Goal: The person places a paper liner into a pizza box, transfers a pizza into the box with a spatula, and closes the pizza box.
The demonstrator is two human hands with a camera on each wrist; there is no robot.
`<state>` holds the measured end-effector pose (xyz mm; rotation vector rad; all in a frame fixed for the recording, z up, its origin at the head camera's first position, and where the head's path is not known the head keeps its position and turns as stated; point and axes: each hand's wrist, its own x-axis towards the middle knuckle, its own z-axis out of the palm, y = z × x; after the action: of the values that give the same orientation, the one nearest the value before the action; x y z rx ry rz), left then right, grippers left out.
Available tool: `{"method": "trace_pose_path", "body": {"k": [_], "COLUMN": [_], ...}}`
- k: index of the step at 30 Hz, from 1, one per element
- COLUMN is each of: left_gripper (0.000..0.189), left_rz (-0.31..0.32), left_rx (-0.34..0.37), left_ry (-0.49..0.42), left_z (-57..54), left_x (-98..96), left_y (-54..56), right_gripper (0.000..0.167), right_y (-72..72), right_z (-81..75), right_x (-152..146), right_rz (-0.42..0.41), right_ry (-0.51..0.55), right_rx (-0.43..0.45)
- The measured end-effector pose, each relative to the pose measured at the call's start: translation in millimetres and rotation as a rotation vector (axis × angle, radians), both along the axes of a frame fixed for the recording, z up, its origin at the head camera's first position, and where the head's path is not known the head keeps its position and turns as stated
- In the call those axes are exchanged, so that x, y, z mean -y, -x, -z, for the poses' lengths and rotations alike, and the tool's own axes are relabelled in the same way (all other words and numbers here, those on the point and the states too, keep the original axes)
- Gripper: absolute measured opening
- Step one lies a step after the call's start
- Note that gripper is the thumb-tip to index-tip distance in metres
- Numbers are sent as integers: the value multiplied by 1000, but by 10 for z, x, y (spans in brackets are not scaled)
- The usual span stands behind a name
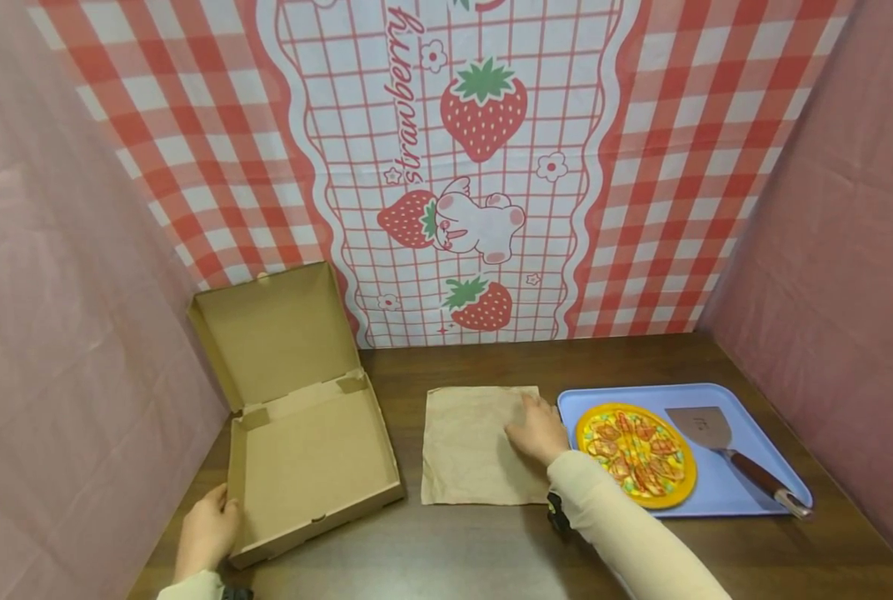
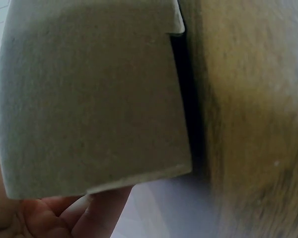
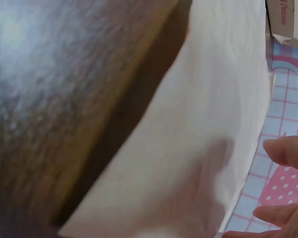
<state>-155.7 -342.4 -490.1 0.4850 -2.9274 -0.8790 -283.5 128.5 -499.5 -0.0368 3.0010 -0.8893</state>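
Nearest, on the wooden worktop (image 1: 401, 550), the left hand (image 1: 208, 529) is at the near part of the left wall of a cardboard box (image 1: 311, 467), its fingers bent; whether they grip the wall or merely rest against it, I cannot tell. The box sits slightly askew, its lid raised and leaning back at the far side. The right hand (image 1: 538, 429) reaches in a cream sleeve (image 1: 626, 525) over the right edge of a flat brown paper piece (image 1: 469, 450); its fingers are released, thumb apart, holding nothing. The paper lies between the box and a blue tray (image 1: 731, 492). On the tray's left part rests a round pizza (image 1: 636, 454); to its right lies a spatula (image 1: 750, 470), blade away, the end of its handle at the tray's near right corner. Beyond the worktop hangs a red-and-white strawberry cloth (image 1: 596, 275), with pink drapes (image 1: 821, 292) at both sides.
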Motion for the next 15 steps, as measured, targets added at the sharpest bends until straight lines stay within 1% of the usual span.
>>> {"method": "trace_pose_path", "body": {"k": [2, 9, 13, 15], "left_gripper": [49, 49, 48, 48], "left_rz": [-2, 1, -1, -2], "left_rx": [-2, 11, 8, 3], "left_ry": [-3, -3, -6, -8], "left_z": [-3, 8, 6, 5], "left_x": [-7, 7, 3, 2], "left_y": [-1, 4, 4, 1], "right_gripper": [75, 73, 69, 64], "right_y": [10, 40, 59, 67], "right_z": [19, 77, 85, 91], "right_x": [-29, -93, -118, -134], "right_rz": [6, 28, 37, 43], "right_ry": [-2, -10, -35, -48], "right_rx": [1, -43, -54, -58]}}
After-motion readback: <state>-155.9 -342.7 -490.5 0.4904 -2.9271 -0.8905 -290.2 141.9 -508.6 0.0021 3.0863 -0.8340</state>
